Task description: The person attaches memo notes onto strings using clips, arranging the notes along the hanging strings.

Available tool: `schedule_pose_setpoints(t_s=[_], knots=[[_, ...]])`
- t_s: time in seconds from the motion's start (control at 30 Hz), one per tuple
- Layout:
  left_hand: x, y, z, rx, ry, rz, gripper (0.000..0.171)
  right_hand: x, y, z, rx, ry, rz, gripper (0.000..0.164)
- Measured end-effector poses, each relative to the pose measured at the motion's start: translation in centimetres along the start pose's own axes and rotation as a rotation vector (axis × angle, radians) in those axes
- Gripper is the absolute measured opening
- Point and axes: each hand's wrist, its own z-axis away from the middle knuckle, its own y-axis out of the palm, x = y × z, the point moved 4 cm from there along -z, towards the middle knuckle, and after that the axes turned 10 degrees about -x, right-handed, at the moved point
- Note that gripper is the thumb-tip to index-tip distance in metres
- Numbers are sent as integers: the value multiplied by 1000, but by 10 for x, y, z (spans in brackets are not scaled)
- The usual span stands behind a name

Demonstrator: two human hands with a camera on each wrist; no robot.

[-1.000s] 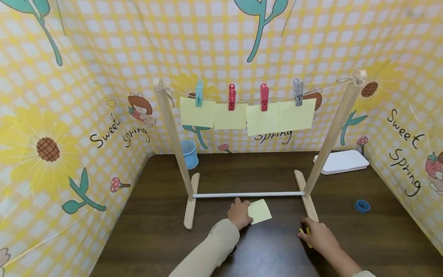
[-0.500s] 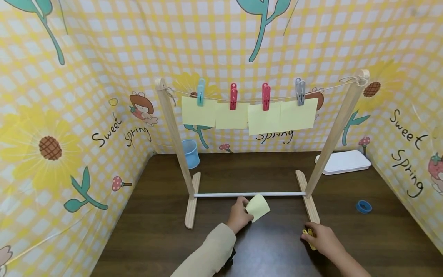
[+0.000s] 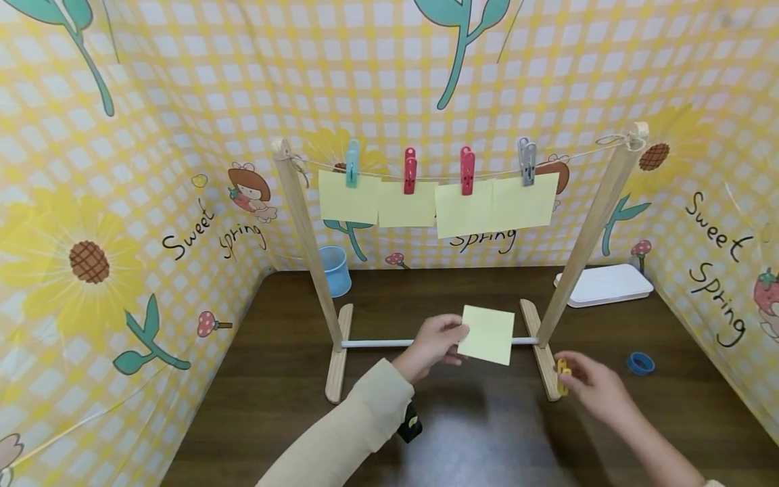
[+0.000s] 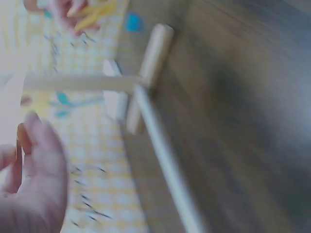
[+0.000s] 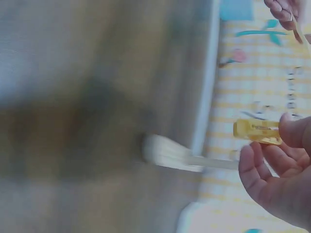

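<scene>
My left hand (image 3: 436,343) pinches a yellow sticky note (image 3: 489,335) by its left edge, lifted off the table in front of the rack's white crossbar (image 3: 377,343). In the left wrist view the note is a pale, washed-out sheet at the left edge. My right hand (image 3: 596,385) holds a yellow clothespin (image 3: 562,377) between thumb and fingers, near the rack's right foot. The right wrist view shows that clothespin (image 5: 257,131) from close up. Several yellow notes (image 3: 347,199) hang on a string, held by a light blue clothespin (image 3: 351,164), two red ones and a grey one (image 3: 527,162).
Wooden posts (image 3: 578,243) carry the string and stand on wooden feet (image 3: 338,358). Behind the left post is a blue cup (image 3: 335,272). A white flat case (image 3: 610,285) lies at the back right, and a blue ring (image 3: 640,364) lies on the right. Checked cloth surrounds the table.
The left hand has picked the note up from the table and raised it forward and right. My right hand has lifted the yellow clothespin and shifted it slightly forward and right.
</scene>
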Motion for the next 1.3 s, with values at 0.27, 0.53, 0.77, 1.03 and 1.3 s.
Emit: schedule_pose_setpoints(t_s=[0.27,0.53,0.77,1.03,1.3], knots=[[-75,33,14,81,10,247,19,56,-78,-54,-233,-60,-44,27],[-138,56,13,63,60,417,19,119,-135,-109,-417,-102,-670,19],[-161,68,5,-32,93,493,9,156,-162,-149,-582,-148,-460,12],[-169,75,-2,-67,119,500,18,179,-172,-184,-521,-156,-380,11],[-176,74,-7,-71,159,511,22,185,-167,-202,-419,-127,-260,14]])
